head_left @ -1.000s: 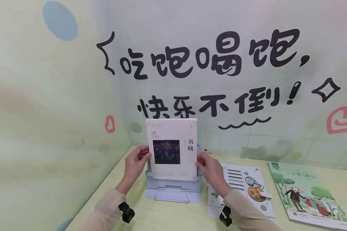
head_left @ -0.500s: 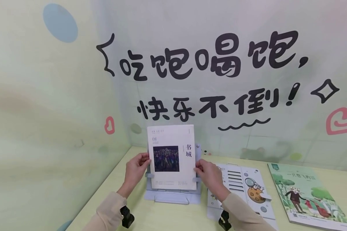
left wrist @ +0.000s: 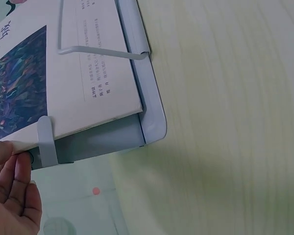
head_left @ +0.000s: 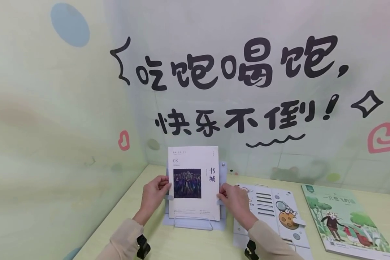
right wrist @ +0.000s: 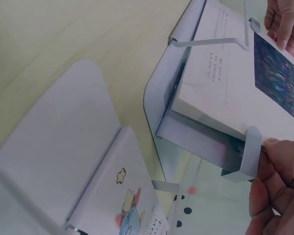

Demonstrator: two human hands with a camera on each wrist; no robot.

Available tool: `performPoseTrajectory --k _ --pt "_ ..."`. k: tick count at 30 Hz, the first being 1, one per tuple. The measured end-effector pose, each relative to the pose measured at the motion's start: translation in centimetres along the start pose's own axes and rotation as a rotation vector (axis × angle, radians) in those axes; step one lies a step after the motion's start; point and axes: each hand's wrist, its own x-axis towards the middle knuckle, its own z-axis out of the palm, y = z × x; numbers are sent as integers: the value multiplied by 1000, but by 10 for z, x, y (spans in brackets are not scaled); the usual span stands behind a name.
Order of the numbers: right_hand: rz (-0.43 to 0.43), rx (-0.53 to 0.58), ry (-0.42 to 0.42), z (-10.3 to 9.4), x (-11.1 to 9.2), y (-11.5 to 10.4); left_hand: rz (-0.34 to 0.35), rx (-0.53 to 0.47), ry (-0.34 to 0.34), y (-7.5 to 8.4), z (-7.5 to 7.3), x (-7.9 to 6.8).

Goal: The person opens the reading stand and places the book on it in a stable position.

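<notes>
A white book (head_left: 195, 159) with a dark square picture on its cover leans back upright on a pale blue-grey book stand (head_left: 223, 180). My left hand (head_left: 154, 195) pinches the book's left edge between thumb and fingers. On the opposite edge, my right hand (head_left: 235, 202) pinches it the same way. The stand's wire bar (left wrist: 103, 52) crosses in front of the book's bottom part. One side clip (left wrist: 47, 139) overlaps the cover beside my left thumb; the other clip (right wrist: 251, 152) sits next to my right thumb. The stand's back is mostly hidden behind the book.
To the right, a second stand (head_left: 276, 213) with an astronaut print lies folded on the light wood table (head_left: 169, 245). Farther right lies a green picture book (head_left: 347, 216). A wall (head_left: 312, 151) with large black lettering rises behind the table's back edge.
Both hands have lowered the white book along the stand. Its bottom edge, earlier above the wire bar, is now down behind it.
</notes>
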Motion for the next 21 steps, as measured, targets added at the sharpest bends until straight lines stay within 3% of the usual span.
performPoseTrajectory --k 7,13,18,21 --pt "2 -45 61 3 -2 2 60 92 8 1 3 -1" --pt "6 -87 75 6 -2 4 68 135 7 0 6 -2" --pt "-2 -43 71 5 -2 5 98 141 29 -2 6 -4" --pt "20 69 31 0 -3 8 127 139 57 0 6 -5"
